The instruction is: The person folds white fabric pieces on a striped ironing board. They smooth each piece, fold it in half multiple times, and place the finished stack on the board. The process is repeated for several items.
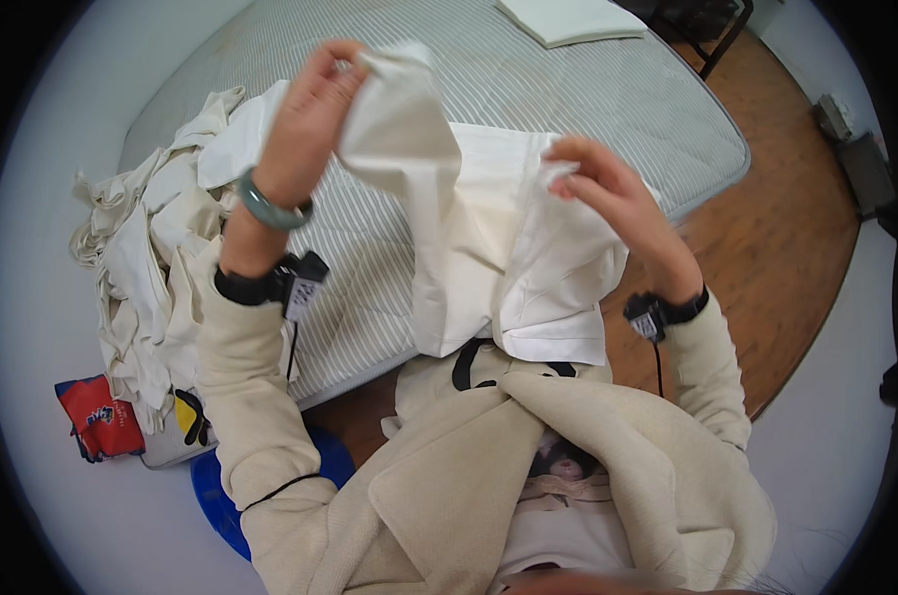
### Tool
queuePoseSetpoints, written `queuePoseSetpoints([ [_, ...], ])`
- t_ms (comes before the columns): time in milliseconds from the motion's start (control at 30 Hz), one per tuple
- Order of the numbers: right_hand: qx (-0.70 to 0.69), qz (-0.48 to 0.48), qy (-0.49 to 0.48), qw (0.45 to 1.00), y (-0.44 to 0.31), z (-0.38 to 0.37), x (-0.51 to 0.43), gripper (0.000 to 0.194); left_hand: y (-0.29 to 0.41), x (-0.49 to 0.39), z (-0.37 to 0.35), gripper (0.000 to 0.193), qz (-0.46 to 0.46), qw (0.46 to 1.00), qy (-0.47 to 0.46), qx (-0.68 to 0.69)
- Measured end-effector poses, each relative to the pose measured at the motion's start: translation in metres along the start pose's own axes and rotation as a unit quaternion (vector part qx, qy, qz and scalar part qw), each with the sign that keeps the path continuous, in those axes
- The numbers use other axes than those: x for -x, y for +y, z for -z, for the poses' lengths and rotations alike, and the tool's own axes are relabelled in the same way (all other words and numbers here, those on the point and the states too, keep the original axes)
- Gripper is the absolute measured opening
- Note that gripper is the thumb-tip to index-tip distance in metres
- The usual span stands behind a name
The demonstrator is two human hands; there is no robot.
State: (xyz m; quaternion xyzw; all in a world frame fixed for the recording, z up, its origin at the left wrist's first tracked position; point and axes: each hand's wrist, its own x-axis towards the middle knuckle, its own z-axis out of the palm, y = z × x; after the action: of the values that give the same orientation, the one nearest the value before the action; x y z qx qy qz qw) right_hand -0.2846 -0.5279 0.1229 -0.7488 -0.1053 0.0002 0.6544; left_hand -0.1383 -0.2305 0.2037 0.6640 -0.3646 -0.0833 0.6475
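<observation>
A large piece of cream-white cloth hangs between my two hands, its lower edge at the front of my coat. My left hand, with a green bangle at the wrist, is raised and pinches an upper corner of the cloth. Lower and to the right, my right hand grips the other side of the cloth between thumb and fingers; that hand is slightly blurred. Below and behind the cloth lies a striped mattress. Both wrists carry black strapped devices with cables.
A heap of cream cloths covers the mattress's left side. Beside it lie a red and blue packet and a yellow and black item. A folded white cloth rests at the far edge. A blue basin stands below left.
</observation>
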Motion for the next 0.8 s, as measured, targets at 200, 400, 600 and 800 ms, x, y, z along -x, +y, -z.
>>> queuePoseSetpoints([
  [200, 0.051, 0.006, -0.131, 0.990, 0.006, -0.026, -0.053, 0.061, 0.024, 0.053, -0.071, 0.012, 0.006, 0.960, -0.248, -0.126],
  [400, 0.217, 0.043, -0.261, 0.940, 0.042, -0.053, -0.068, 0.028, 0.049, 0.082, -0.057, 0.013, 0.059, 0.966, -0.233, -0.092],
  [600, 0.348, 0.049, 0.001, 0.936, 0.061, 0.012, -0.074, 0.026, 0.013, 0.102, -0.022, 0.043, 0.111, 0.970, -0.131, -0.173],
  [800, 0.528, -0.023, 0.028, 0.849, 0.082, 0.050, -0.019, 0.041, -0.069, 0.141, -0.037, 0.060, 0.256, 0.879, -0.158, -0.371],
])
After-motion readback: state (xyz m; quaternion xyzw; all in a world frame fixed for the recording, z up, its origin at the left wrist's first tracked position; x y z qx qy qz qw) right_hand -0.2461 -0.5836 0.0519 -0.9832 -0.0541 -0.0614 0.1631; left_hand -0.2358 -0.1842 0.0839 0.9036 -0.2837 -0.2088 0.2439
